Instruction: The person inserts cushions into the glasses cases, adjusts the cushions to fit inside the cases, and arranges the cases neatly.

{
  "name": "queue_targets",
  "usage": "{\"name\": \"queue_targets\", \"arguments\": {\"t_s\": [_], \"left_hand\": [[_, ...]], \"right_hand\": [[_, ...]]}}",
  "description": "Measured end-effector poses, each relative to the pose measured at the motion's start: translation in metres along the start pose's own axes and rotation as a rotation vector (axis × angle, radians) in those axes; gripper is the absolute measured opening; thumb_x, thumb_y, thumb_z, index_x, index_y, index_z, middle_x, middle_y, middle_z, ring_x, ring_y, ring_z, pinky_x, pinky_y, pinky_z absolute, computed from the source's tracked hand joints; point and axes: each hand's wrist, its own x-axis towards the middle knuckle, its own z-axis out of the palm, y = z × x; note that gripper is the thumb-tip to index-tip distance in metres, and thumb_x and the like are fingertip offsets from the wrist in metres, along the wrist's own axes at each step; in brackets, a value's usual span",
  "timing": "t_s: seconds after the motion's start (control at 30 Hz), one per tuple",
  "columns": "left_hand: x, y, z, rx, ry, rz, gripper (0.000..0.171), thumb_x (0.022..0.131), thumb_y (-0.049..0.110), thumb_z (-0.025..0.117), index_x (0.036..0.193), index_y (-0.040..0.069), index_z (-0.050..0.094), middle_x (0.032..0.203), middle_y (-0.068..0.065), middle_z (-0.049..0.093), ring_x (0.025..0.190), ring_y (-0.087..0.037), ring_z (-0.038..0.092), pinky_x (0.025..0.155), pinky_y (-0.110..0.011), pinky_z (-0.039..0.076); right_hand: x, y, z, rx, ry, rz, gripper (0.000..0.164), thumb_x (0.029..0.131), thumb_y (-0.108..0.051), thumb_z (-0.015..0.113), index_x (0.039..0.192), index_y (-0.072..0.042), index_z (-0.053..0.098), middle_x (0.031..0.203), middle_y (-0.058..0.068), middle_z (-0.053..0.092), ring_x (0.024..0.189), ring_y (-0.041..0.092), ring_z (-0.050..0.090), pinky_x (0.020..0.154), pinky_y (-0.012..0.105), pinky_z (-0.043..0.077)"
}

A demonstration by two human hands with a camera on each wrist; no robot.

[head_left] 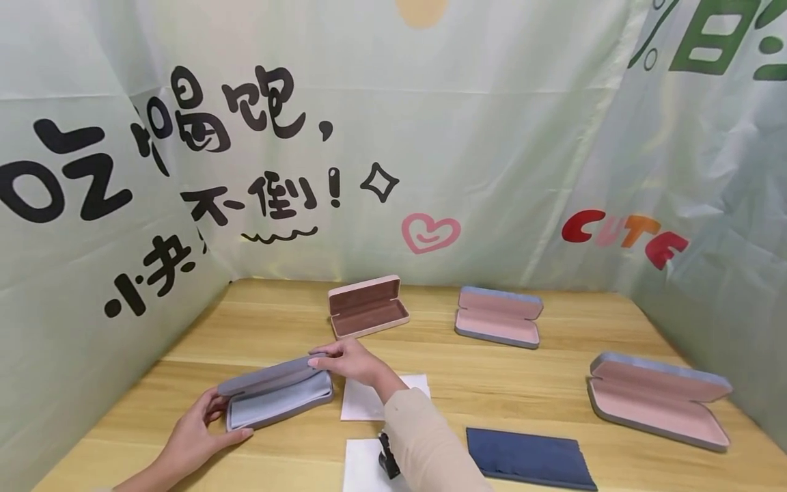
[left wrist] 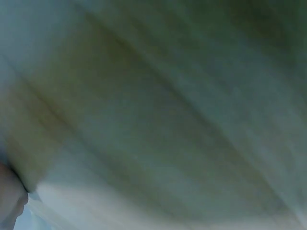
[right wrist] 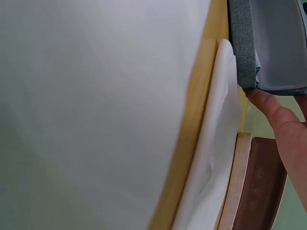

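Note:
A grey-blue glasses case (head_left: 283,415) with its lid partly raised sits at the left of the wooden table. Inside it lies a folded light blue cloth (head_left: 279,398). My left hand (head_left: 199,427) grips the case's left end, thumb along the front and fingers behind. At the far end my right hand (head_left: 359,367) pinches the lid's right corner. In the right wrist view the end of the case (right wrist: 244,48) shows, with fingers of the right hand (right wrist: 290,139) at its corner. Only a blurred surface and a sliver of the left hand (left wrist: 10,196) appear in the left wrist view.
Behind stand an open brown-lined glasses case (head_left: 369,318) and an open pink-lined one (head_left: 498,326); another pink-lined case (head_left: 660,413) is at right. A dark blue cloth (head_left: 529,458) lies in front. White sheets (head_left: 363,406) lie near the right forearm. Printed curtains (head_left: 492,137) enclose the table.

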Motion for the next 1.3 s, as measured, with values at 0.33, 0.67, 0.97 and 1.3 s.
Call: {"name": "queue_targets", "arguments": {"t_s": [0.33,0.67,0.97,1.3], "left_hand": [[-0.0025,-0.0012,0.0002,-0.002,0.003,0.016,0.075,0.063,0.02,0.085,0.122,-0.006,0.045,0.112,-0.024,0.062,0.087,0.015,0.048,0.076,-0.013,0.047],[-0.0041,0.0,0.002,-0.007,-0.011,-0.017,0.083,0.064,0.026,0.085,0.127,-0.004,0.042,0.119,-0.024,0.057,0.09,0.02,0.04,0.08,-0.012,0.048],[-0.0036,0.0011,0.0005,0.016,-0.022,-0.035,0.083,0.066,0.032,0.083,0.13,-0.002,0.042,0.122,-0.023,0.057,0.093,0.024,0.036,0.081,-0.008,0.044],[-0.0028,-0.0006,0.0007,0.03,-0.023,-0.053,0.083,0.066,0.033,0.083,0.13,-0.001,0.043,0.123,-0.022,0.056,0.092,0.023,0.035,0.083,-0.011,0.046]], "right_hand": [[-0.0045,0.0029,-0.0022,-0.054,-0.027,-0.029,0.024,0.083,-0.013,0.069,0.102,0.0,0.07,0.119,0.012,0.063,0.122,0.019,0.051,0.099,0.028,0.043],[-0.003,0.0031,-0.0059,-0.16,-0.047,-0.018,0.022,0.077,-0.014,0.075,0.095,-0.002,0.072,0.115,0.007,0.066,0.114,0.013,0.056,0.074,0.014,0.038],[-0.0094,0.0009,-0.0016,-0.346,-0.064,-0.104,0.038,0.068,-0.009,0.081,0.105,-0.005,0.069,0.114,0.013,0.065,0.097,0.007,0.061,0.066,0.01,0.037],[-0.009,0.0003,0.0012,-0.415,-0.037,-0.102,0.04,0.066,-0.011,0.083,0.103,-0.007,0.07,0.114,0.012,0.065,0.107,0.016,0.061,0.069,0.009,0.037]]}}
